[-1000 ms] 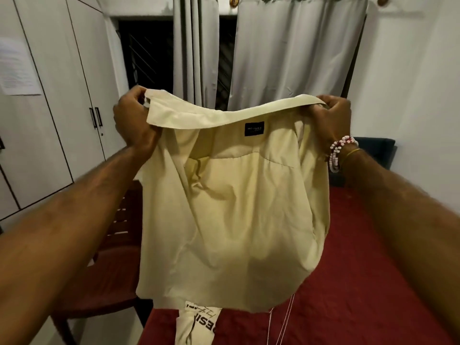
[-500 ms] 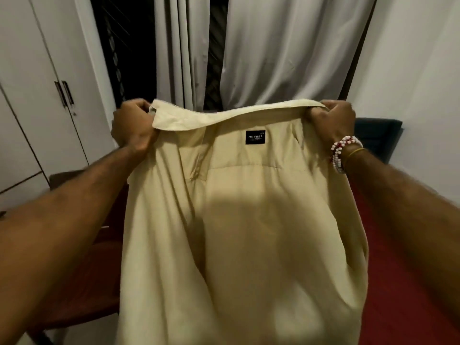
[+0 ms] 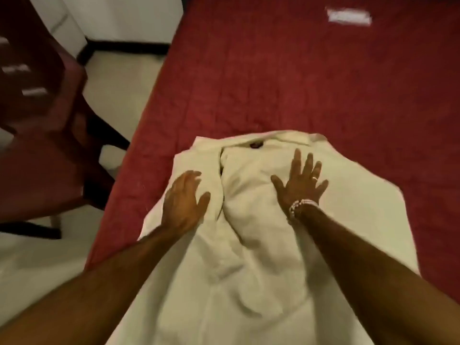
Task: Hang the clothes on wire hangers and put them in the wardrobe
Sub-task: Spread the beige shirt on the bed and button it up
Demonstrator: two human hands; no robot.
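Left hand (image 3: 184, 202): laid palm-down on the shirt panel at the person's left, fingers extended and close together; nothing is gripped.
Right hand (image 3: 300, 185): pressed flat on the chest area, fingers straight and fanned apart; nothing is gripped. A beaded bracelet (image 3: 300, 207) is worn at the wrist and a ring (image 3: 315, 178) on one finger.
Shirt (image 3: 249, 257): spread on the bed, collar (image 3: 261, 141) away from the person, the lower part cut off by the bottom edge of the view. The front opening is seen to gape between the two hands.
Material: thin cream woven cloth, matte, creased in soft ridges. A small dark patch is seen inside the collar, too blurred to be read.
Handling: judged light and limp, with stiffness only at the collar band. It can be expected to sag and fold wherever it is not supported.
Where to take hold: the shoulders just beside the collar are judged best, so that a hanger can be fed in through the neck opening.
Hanger: none is seen in view.
Bed (image 3: 311, 70): covered in dark red fabric marked with faint wrinkled lines. A small white object (image 3: 349, 16) lies well apart from the shirt, blurred.
Chair (image 3: 37, 125): dark red, seemingly moulded plastic, stood on the pale floor (image 3: 117, 78) just beside the bed.
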